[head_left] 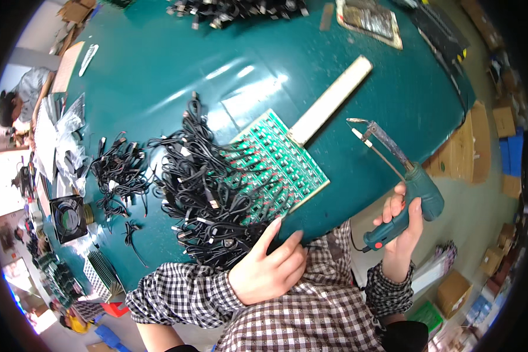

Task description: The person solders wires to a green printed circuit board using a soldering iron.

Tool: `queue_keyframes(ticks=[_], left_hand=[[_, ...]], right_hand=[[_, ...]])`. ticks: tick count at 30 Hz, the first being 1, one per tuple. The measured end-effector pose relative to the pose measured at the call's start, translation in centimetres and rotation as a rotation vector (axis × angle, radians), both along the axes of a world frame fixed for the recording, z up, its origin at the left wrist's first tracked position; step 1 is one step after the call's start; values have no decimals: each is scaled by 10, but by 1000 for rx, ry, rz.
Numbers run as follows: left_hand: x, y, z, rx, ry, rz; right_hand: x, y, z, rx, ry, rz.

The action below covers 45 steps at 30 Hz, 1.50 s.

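Observation:
My right hand (402, 223) is wrapped around a green soldering gun (423, 193) with a red button. Its tip points up and left, above the table's right edge, apart from the board. My left hand (270, 264) rests at the table's near edge, fingers apart, with one outstretched fingertip at the near corner of a green circuit board panel (293, 164). Rows of small components cover the panel. A heap of black USB cables (208, 193) lies over its left side, with red and black wire ends among the rows. I cannot tell which wires are joined.
A long whitish bar (331, 100) meets the panel's far corner. Farther back lie more black cables (234, 12) and a stained tray (369, 22). Left are a smaller cable bundle (122, 170), a black fan (69, 219) and plastic bags (70, 146). A person (29, 97) sits at far left.

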State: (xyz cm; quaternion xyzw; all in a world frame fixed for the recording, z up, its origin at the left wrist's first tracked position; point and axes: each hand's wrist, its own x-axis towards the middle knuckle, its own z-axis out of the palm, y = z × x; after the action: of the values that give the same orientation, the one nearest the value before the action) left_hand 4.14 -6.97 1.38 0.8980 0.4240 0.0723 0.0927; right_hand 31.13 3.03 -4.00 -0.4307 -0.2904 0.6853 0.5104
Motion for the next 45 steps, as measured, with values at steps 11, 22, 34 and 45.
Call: queue_keyframes(ticks=[11, 22, 34, 45], left_hand=[[-42, -18, -22, 74, -108, -117], [-158, 5, 42, 200, -409, 614], [-337, 64, -25, -24, -55, 1148], [-293, 79, -9, 262, -528, 978]], right_hand=[[-25, 83, -20, 53, 432, 100], [-12, 117, -42, 46, 620, 244], [-13, 116, -43, 36, 516, 187], [-25, 110, -34, 78, 458, 212]])
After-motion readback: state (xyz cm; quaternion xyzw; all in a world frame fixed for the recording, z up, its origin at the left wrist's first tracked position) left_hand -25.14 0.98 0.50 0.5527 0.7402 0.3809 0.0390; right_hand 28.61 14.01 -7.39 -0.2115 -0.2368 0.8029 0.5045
